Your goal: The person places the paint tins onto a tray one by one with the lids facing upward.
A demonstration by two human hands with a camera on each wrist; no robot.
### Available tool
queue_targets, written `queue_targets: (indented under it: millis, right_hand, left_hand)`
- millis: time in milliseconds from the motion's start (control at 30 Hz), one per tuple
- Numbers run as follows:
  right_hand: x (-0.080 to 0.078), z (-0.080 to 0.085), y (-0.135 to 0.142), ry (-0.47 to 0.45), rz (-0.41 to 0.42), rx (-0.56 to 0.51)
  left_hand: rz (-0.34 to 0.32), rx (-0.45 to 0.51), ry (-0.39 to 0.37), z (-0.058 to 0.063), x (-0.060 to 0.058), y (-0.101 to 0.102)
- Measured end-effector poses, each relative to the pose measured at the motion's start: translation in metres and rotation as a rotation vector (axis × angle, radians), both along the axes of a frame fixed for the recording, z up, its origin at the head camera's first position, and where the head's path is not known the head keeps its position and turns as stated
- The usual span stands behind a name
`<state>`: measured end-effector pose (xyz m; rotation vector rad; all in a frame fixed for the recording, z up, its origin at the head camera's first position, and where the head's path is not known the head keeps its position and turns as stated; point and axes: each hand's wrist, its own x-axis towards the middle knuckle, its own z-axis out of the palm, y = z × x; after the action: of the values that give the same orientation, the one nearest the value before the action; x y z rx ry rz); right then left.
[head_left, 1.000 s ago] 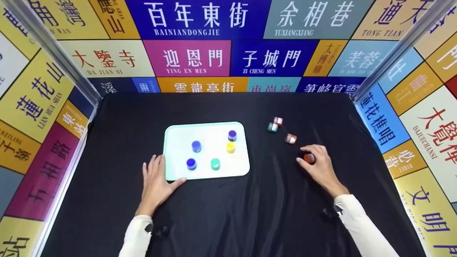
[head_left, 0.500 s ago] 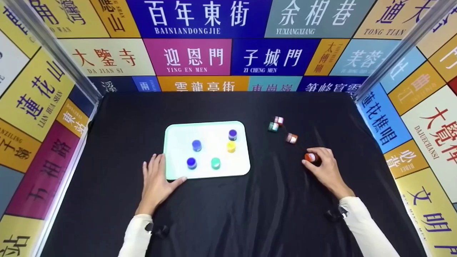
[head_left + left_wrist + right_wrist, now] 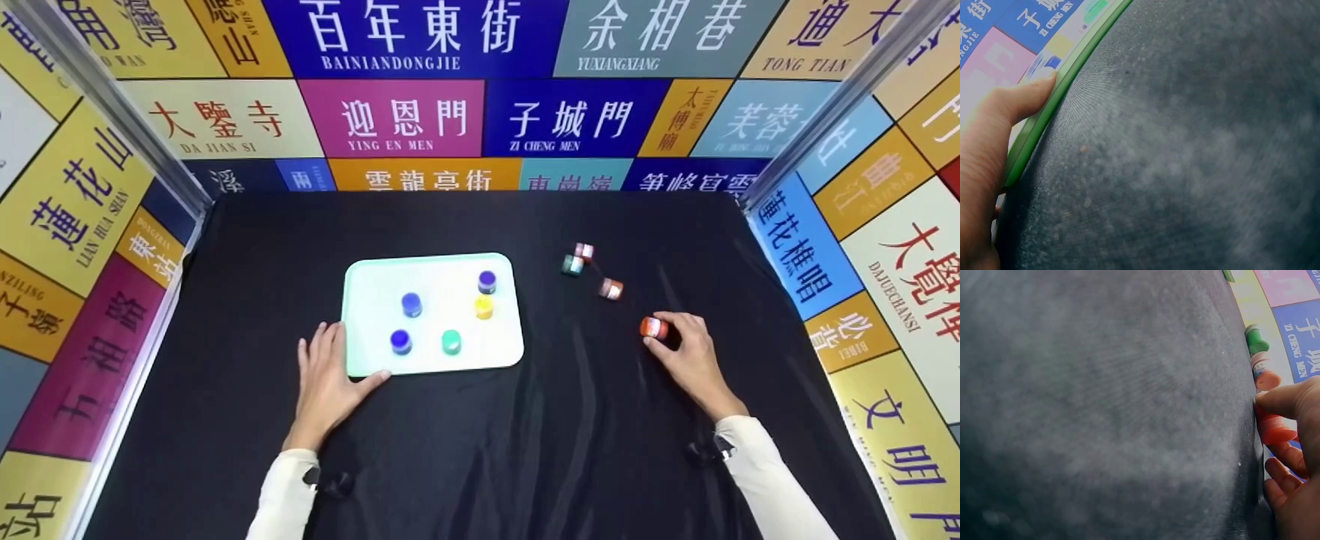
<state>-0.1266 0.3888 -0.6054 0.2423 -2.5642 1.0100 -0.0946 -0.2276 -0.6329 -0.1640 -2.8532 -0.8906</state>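
Head: left hand [image 3: 330, 386] touches tray [image 3: 442, 285], right [image 3: 694, 361] pinches jar [image 3: 652, 328].

Bright light washes out the tray [image 3: 446, 298], while both wrist views blur the black cloth [image 3: 1185, 140].

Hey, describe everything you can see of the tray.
The tray is a rectangle with rounded corners, white inside with a green rim, and looks like plastic. It lies flat on black cloth, left of centre in the head view, bearing three blue-purple jars, a yellow jar and a green jar. The left hand touches its near left corner, thumb over the near rim.
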Motion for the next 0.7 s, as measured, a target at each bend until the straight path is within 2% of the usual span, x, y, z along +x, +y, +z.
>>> queue_targets:
  millis: [467,700]
  right_hand:
    - [0.002,0.006,-0.012,0.024,-0.006,-0.004]
    - [0.001,0.011,-0.027,0.064,0.048,-0.011]
  left_hand:
    - [-0.004,0.014,0.025,0.001,0.001,0.002]
    - [-0.005,0.015,0.008,0.0,0.002,0.002]
